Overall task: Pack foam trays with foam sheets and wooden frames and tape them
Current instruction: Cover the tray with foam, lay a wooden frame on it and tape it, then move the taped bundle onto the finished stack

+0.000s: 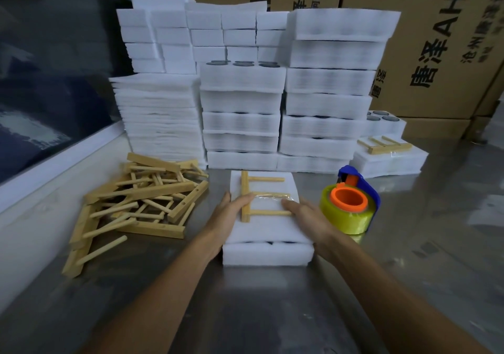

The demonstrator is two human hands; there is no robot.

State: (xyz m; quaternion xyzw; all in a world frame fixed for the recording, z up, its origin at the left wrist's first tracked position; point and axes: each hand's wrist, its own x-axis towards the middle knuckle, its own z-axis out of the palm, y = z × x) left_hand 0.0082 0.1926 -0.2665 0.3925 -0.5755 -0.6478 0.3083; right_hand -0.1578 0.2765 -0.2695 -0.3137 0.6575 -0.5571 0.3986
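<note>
The taping step is looking under way: both hands, the left hand (pixel 231 212) and the right hand (pixel 305 213), are lying flat-fingered on the foam tray (pixel 266 252) on the counter (pixel 272 312), pressing a clear strip over the wooden frame (pixel 259 199). Next they are probably needing the tape dispenser (pixel 351 203) just beside it.

White foam tray (pixel 267 252), foam sheet (pixel 266 228) on top; wooden frame (pixel 246 201) flat, taped across.

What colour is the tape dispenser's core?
Orange core, inside the yellow tape roll; head view.
</note>
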